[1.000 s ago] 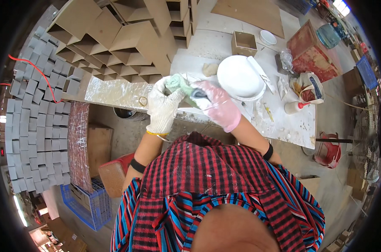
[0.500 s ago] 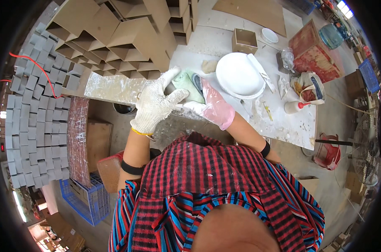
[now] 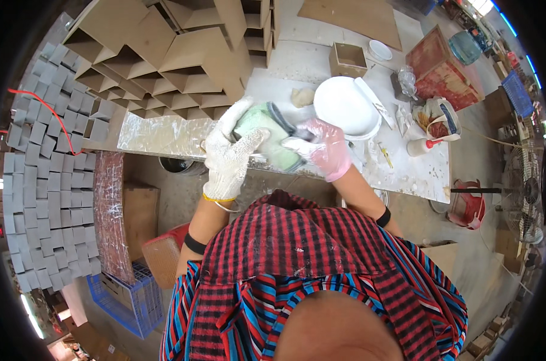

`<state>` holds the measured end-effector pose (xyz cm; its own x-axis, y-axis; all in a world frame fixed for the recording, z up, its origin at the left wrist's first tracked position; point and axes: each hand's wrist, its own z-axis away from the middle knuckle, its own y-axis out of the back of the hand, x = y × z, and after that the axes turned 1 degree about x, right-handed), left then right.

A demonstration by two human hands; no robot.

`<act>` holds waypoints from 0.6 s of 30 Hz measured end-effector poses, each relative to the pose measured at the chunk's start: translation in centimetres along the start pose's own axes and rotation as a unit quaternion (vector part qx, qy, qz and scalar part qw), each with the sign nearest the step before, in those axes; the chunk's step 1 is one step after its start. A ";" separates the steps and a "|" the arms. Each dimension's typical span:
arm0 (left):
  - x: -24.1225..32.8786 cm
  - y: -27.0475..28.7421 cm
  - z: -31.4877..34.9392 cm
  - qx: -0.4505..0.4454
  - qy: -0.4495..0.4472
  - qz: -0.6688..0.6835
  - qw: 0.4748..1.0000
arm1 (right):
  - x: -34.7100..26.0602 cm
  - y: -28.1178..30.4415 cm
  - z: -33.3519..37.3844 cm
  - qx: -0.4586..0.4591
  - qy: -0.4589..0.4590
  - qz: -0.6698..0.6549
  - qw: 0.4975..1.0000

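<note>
A pale green, box-like piece with dark grey edges point(image 3: 262, 127) is held up between my hands at the front edge of the white table, tilted and slightly blurred. My left hand point(image 3: 229, 144), in a white knitted glove with a yellow cuff, grips its left side, thumb across the front and fingers behind. My right hand point(image 3: 323, 147), in a pink glove smeared with white, closes its fingertips on the right edge. Just beyond my right hand stands a round white dish point(image 3: 347, 107) with a flat white strip point(image 3: 375, 103) lying across its rim.
Stacked open cardboard boxes point(image 3: 198, 60) rise at the far left of the table. Right of the dish are a white bottle with a red cap point(image 3: 418, 147) and a bag point(image 3: 444, 123). An open cardboard box point(image 3: 349, 60) sits behind. Many small grey boxes point(image 3: 50, 180) are piled at left.
The green piece has turned and now shows more of its dark-edged sides. My right hand has shifted slightly right, its fingers now at the piece's edge. The left keeps its grip.
</note>
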<state>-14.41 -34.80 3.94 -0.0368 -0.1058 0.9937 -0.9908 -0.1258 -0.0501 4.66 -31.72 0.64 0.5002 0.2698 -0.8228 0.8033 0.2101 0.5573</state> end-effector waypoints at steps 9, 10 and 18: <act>1.6 4.4 -0.7 -0.226 -0.141 -0.176 0.948 | -2.2 -5.4 -4.3 -0.141 0.054 -0.506 0.849; 1.5 4.7 -0.7 -0.241 -0.134 -0.156 0.948 | -3.3 -6.5 -4.0 -0.173 0.075 -0.588 0.787; -4.5 6.6 -1.9 -0.007 -0.116 -0.103 0.988 | -5.6 -10.1 -0.3 -0.055 0.002 -0.290 0.955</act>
<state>-20.99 -33.28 -0.65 0.1953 -0.3033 0.9327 -0.9758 -0.1551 0.1539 -6.36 -35.04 -0.33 -0.0209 0.0819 -0.9964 0.9061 0.4227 0.0157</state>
